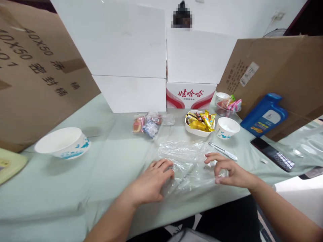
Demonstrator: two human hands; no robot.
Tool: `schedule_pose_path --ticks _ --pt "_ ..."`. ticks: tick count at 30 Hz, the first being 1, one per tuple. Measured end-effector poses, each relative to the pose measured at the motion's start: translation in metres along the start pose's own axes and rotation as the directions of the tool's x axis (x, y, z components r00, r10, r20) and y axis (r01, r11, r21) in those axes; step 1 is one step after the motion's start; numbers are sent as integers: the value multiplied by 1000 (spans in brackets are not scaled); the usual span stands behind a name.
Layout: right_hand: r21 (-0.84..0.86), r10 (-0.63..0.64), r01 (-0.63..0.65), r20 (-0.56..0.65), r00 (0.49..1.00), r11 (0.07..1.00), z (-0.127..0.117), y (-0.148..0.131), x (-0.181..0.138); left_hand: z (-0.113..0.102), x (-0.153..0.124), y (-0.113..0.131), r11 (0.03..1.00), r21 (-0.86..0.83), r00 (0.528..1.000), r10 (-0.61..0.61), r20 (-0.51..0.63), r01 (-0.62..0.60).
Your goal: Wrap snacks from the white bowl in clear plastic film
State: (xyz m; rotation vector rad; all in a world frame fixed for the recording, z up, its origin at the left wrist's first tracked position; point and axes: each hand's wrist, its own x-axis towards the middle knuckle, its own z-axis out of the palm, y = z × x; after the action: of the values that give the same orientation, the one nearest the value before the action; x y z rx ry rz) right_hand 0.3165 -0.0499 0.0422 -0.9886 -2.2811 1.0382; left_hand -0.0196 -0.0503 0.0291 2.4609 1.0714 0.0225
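A crumpled clear plastic bag [186, 171] lies spread on the cloth-covered table in front of me. My left hand [155, 178] rests on its left side, palm down, fingers loosely bent and apart. At the right edge of the bag, my right hand [230, 171] pinches thumb against a finger with a bit of the plastic between them, while the index finger reaches out over it. A white and grey pen-like cutter [223, 151] lies just beyond my right hand. Past the bag is a small group of wrapped snacks [151, 124].
A white bowl of wrapped candies [199, 129], a paper cup [227, 128] and a clear bowl of sweets [228, 109] stand at the back. A paper bowl [63, 143] is at left. A blue bottle [264, 116] and phone [272, 154] lie right. Cardboard boxes [128, 94] wall the table.
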Motion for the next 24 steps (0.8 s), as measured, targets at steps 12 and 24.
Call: schedule_pose_path --ticks 12,24 --pt "285 492 -408 -374 786 867 26 24 7 -17 9 -29 580 -788 940 -342 -2 209" --pt "-398 350 -629 -578 738 668 24 37 44 -3 20 -20 759 -553 829 -522 -201 344"
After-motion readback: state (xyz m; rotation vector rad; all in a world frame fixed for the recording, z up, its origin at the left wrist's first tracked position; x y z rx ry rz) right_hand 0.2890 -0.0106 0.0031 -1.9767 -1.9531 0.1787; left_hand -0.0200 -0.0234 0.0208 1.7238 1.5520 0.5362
